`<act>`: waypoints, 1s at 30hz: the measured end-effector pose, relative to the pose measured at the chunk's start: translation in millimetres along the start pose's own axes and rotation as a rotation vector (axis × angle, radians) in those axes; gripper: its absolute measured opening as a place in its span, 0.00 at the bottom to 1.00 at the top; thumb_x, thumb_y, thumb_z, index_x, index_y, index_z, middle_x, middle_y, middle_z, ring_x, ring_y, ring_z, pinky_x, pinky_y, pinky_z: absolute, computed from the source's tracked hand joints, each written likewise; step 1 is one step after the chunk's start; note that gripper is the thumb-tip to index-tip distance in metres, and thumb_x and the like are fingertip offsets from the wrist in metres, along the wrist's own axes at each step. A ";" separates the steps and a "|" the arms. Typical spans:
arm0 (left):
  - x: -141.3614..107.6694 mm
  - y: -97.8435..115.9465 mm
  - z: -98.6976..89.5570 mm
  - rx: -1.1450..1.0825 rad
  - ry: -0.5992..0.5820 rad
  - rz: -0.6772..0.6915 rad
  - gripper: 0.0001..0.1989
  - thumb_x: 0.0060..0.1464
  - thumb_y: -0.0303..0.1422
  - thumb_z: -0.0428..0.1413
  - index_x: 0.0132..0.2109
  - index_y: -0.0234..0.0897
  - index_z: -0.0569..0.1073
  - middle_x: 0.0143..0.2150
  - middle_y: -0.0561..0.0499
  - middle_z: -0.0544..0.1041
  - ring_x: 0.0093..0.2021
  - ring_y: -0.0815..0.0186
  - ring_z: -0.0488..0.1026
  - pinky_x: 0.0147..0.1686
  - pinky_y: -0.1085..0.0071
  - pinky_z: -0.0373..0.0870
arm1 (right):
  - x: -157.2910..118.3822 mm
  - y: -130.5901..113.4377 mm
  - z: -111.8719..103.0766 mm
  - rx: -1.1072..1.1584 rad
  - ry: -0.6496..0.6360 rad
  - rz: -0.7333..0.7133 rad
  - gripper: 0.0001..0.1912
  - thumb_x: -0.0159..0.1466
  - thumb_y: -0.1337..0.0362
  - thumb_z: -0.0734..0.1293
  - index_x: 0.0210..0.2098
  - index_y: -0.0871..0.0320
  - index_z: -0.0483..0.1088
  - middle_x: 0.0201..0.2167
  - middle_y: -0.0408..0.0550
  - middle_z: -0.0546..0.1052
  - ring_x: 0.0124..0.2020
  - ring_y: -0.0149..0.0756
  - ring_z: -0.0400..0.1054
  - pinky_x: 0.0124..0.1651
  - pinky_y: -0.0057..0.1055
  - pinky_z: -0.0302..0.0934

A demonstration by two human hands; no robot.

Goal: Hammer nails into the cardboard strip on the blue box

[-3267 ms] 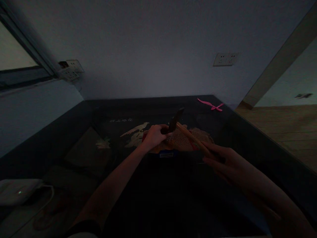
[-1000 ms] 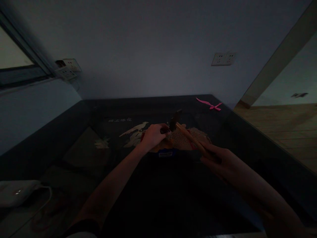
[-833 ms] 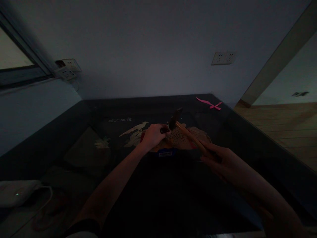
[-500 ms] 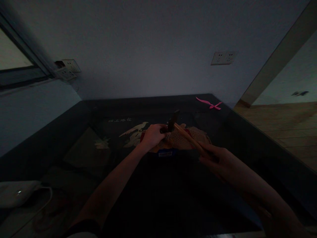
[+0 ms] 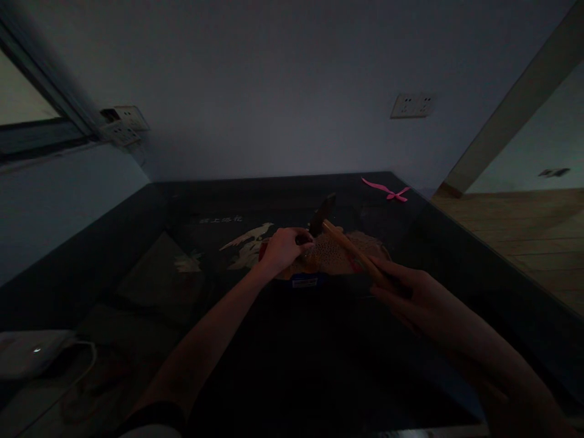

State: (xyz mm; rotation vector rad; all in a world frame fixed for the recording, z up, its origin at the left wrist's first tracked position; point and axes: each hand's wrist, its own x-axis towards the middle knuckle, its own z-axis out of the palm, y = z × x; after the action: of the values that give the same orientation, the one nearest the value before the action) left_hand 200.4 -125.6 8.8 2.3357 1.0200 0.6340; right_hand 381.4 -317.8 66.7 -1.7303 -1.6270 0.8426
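My right hand (image 5: pixel 406 292) is closed round the wooden handle of a hammer (image 5: pixel 349 244). The dark hammer head (image 5: pixel 323 214) is just right of my left fingertips. My left hand (image 5: pixel 286 248) rests over the left part of a brown, dotted piece (image 5: pixel 331 255), thumb and forefinger pinched together; whatever is between them is too small and dark to make out. Under the dotted piece, a blue item with a pale label (image 5: pixel 305 281) shows at its front edge.
A pink ribbon (image 5: pixel 396 196) lies at the back right of the dark table (image 5: pixel 274 185). At the lower left is a white device (image 5: pixel 31 354) with a cable. Wall sockets (image 5: pixel 412 105) are above the table.
The hammer head has risen a little away from my left fingertips, and my right hand has shifted slightly to the right. My left hand has stayed nearly in place.
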 end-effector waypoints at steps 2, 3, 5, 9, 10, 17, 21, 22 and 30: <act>-0.2 -0.3 0.2 0.000 0.006 0.000 0.08 0.52 0.35 0.58 0.38 0.40 0.79 0.38 0.50 0.81 0.37 0.63 0.76 0.38 0.71 0.69 | -0.3 1.4 1.2 0.017 -0.007 0.003 0.26 0.59 0.61 0.63 0.57 0.59 0.66 0.28 0.44 0.75 0.22 0.32 0.65 0.22 0.26 0.60; -0.3 -0.9 0.4 0.006 0.007 -0.002 0.09 0.51 0.34 0.58 0.39 0.40 0.78 0.38 0.50 0.81 0.37 0.63 0.76 0.38 0.70 0.69 | 0.1 1.8 2.4 0.025 -0.022 0.011 0.26 0.59 0.61 0.63 0.57 0.59 0.66 0.26 0.44 0.74 0.20 0.31 0.64 0.20 0.25 0.59; -0.4 -2.2 0.8 0.014 0.003 -0.006 0.10 0.51 0.34 0.58 0.42 0.41 0.78 0.40 0.50 0.80 0.39 0.62 0.76 0.37 0.70 0.68 | 1.5 2.4 5.0 0.034 -0.033 0.017 0.25 0.59 0.62 0.63 0.56 0.60 0.67 0.25 0.44 0.74 0.20 0.32 0.64 0.19 0.25 0.59; 0.1 -3.1 0.8 0.012 0.007 -0.005 0.10 0.51 0.35 0.57 0.42 0.40 0.78 0.39 0.50 0.80 0.38 0.62 0.76 0.36 0.70 0.68 | 1.4 3.7 5.5 0.019 -0.007 -0.008 0.23 0.60 0.63 0.63 0.55 0.60 0.68 0.29 0.46 0.75 0.24 0.32 0.66 0.23 0.26 0.61; 0.2 -3.0 0.7 0.011 0.011 -0.001 0.09 0.51 0.35 0.57 0.40 0.40 0.78 0.38 0.50 0.81 0.37 0.63 0.76 0.36 0.70 0.68 | 0.7 4.1 4.8 0.018 -0.011 -0.003 0.24 0.60 0.62 0.63 0.56 0.60 0.67 0.28 0.45 0.74 0.23 0.31 0.65 0.22 0.25 0.60; 0.0 -7.3 2.5 0.006 0.023 0.023 0.12 0.50 0.34 0.58 0.43 0.41 0.78 0.40 0.50 0.80 0.39 0.62 0.76 0.37 0.70 0.69 | 0.7 5.9 5.2 0.082 -0.040 0.021 0.23 0.60 0.62 0.63 0.55 0.58 0.67 0.23 0.41 0.70 0.20 0.29 0.61 0.18 0.23 0.57; -1.0 -6.0 3.4 -0.001 0.030 0.031 0.09 0.51 0.34 0.57 0.39 0.39 0.78 0.37 0.50 0.80 0.37 0.63 0.76 0.37 0.71 0.68 | -5.1 12.1 7.7 0.200 -0.036 0.114 0.27 0.62 0.59 0.64 0.60 0.57 0.61 0.16 0.35 0.62 0.13 0.26 0.56 0.14 0.21 0.53; -1.3 -4.0 2.5 0.008 0.032 0.032 0.08 0.51 0.34 0.58 0.38 0.39 0.78 0.36 0.50 0.80 0.36 0.64 0.76 0.37 0.71 0.68 | -7.0 14.5 8.7 0.237 -0.015 0.136 0.29 0.62 0.57 0.64 0.61 0.57 0.60 0.16 0.34 0.60 0.13 0.26 0.55 0.13 0.21 0.51; -8.5 -1.7 -32.6 0.014 0.028 0.150 0.16 0.45 0.34 0.63 0.44 0.38 0.75 0.42 0.49 0.78 0.42 0.64 0.75 0.43 0.70 0.69 | -8.9 34.1 23.3 0.515 0.074 0.169 0.33 0.61 0.55 0.66 0.62 0.60 0.57 0.17 0.34 0.61 0.14 0.24 0.54 0.14 0.20 0.50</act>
State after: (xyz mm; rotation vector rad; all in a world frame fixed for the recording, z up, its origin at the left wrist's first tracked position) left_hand 175.0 -122.5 30.8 2.4386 0.8692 0.7199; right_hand 383.4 -328.4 25.9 -1.5155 -1.0969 1.1449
